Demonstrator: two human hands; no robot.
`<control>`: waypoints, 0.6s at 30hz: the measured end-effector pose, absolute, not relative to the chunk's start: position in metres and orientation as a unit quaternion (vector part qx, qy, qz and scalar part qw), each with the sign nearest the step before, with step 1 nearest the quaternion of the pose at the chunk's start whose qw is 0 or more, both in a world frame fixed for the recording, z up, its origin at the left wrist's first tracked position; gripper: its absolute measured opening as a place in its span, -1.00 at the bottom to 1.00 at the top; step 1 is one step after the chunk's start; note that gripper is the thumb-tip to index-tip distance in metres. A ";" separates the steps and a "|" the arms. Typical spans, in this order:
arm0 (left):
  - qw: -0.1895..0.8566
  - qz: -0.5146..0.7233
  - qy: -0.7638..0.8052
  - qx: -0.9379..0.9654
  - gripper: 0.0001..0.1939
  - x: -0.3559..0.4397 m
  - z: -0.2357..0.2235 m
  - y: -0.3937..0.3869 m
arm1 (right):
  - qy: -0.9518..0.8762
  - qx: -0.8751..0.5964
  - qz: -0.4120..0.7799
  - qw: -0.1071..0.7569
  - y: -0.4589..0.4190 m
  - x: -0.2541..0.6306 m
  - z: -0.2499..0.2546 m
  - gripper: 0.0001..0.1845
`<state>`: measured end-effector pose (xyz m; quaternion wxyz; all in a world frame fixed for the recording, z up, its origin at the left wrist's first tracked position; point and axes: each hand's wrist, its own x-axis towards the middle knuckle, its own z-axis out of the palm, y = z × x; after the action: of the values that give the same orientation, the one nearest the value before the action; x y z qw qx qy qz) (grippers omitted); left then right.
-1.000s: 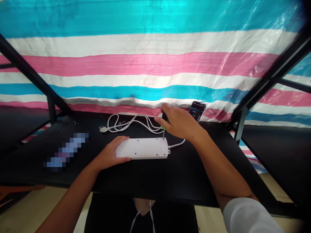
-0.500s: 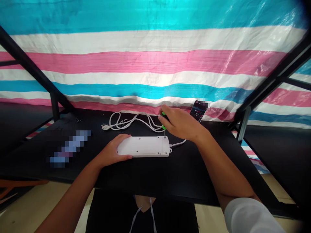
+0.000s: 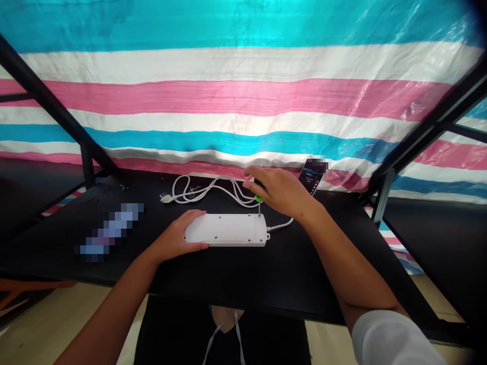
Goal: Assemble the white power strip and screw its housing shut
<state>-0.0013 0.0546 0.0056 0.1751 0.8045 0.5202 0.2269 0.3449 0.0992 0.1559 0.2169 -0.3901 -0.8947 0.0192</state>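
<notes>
Clasping its nine-o'clock edges, your left hand (image 3: pixel 178 237) sensibly held the stiff-looking power strip (image 3: pixel 231 229); your right hand (image 3: pixel 284 190) gripped a screwdriver (image 3: pixel 259 199).

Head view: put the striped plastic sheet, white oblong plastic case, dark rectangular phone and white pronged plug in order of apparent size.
Striped plastic sheet
White oblong plastic case
Dark rectangular phone, partly hidden
White pronged plug

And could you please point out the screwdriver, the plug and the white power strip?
Screwdriver (image 3: pixel 259 199), head view: green part of the handle.
Plug (image 3: pixel 166 198), head view: its white body.
White power strip (image 3: pixel 230 228), head view: middle of its upward face.
</notes>
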 end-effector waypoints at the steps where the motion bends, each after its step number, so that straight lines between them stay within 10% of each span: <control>1: 0.177 0.228 0.520 0.804 -0.07 -0.001 0.006 0.054 | -0.888 -0.407 0.010 0.216 0.099 0.345 0.156 -0.64; 9: 0.185 0.229 0.519 0.802 -0.07 -0.002 0.005 0.054 | -0.906 -0.330 0.117 0.236 0.096 0.355 0.157 -0.55; 18: 0.171 0.224 0.520 0.807 -0.08 -0.004 0.002 0.055 | -0.860 -0.472 -0.064 0.182 0.101 0.345 0.158 -0.61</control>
<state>-0.0038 0.0551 0.0023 0.1709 0.8066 0.5199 0.2235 0.3446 0.1007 0.1576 0.1821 -0.4720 -0.8602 -0.0636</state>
